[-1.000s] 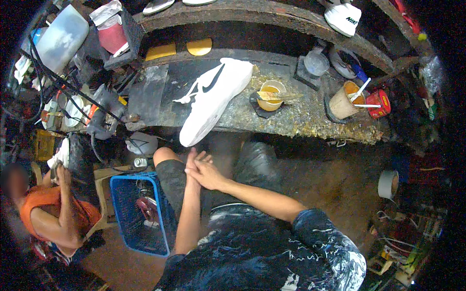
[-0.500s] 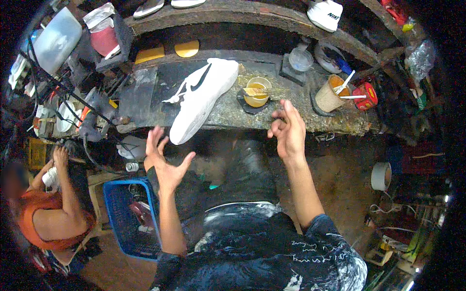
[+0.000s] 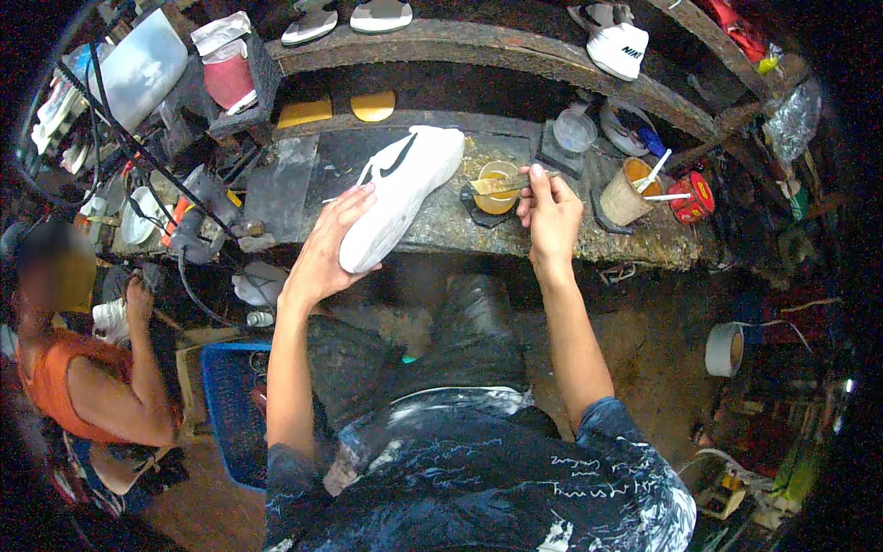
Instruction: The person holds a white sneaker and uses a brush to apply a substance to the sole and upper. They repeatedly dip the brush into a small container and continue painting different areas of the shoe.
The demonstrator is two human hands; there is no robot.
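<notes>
The small cup stands on the desk and contains amber liquid. The white shoe is located to the left of the cup, set at a slant, heel toward the far side of the desk and toe toward the person. Whether the shoe bears on the desk or is slightly raised cannot be told.

Left hand: wrapped around the toe end of the shoe, fingers across the top. Right hand: at the right side of the cup, thumb and fingers pinching the handle of a brush. The brush extends across the cup opening, bristle end to the left.

To the right of the cup are a tan container with two white sticks and, farther right, a red can. Beyond the cup, to the right, is a clear tub.
</notes>
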